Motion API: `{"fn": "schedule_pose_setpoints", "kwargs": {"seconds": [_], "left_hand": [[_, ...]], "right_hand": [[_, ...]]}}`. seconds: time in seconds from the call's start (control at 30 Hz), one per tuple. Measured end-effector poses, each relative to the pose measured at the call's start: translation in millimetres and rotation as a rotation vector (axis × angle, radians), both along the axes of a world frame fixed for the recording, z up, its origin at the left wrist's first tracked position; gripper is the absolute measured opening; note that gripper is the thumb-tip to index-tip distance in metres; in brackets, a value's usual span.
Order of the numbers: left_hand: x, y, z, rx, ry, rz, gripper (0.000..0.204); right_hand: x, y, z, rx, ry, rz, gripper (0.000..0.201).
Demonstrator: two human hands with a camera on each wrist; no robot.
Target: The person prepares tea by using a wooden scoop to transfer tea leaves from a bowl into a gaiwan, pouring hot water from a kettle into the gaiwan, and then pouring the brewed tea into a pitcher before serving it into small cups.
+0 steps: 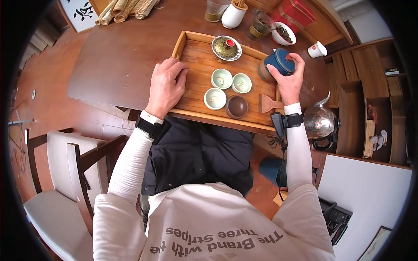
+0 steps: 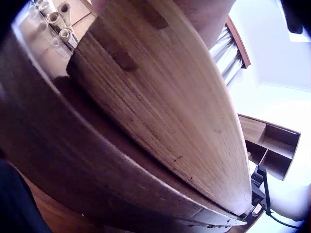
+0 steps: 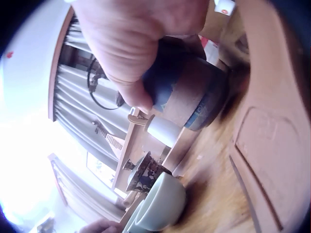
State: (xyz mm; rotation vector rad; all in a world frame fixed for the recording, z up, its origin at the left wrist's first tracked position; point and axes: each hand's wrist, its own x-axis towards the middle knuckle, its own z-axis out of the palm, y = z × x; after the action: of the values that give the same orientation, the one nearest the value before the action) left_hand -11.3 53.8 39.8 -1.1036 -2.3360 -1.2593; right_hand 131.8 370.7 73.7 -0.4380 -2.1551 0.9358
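Observation:
My left hand lies over the left rim of a wooden tray, its fingers bent round it. In the left wrist view the tray's outer wall fills most of the picture. At the tray's right end my right hand grips a round blue canister between thumb and fingers. A brown band on the canister shows in the right wrist view. On the tray are several pale green cups, a brown cup, a patterned lidded bowl and a flat-headed brown brush.
Behind the tray stand a white holder, glass cups, a bowl of tea leaves and a red box. A paper cup and a glass kettle are at the right. Rolled bamboo mats lie back left.

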Motion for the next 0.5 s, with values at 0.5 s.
{"fn": "schedule_pose_setpoints", "kwargs": {"seconds": [0.5], "left_hand": [[-1, -1, 0, 0.024, 0.023, 0.000, 0.010]], "right_hand": [[27, -14, 25, -0.052, -0.039, 0.143, 0.069]]}}
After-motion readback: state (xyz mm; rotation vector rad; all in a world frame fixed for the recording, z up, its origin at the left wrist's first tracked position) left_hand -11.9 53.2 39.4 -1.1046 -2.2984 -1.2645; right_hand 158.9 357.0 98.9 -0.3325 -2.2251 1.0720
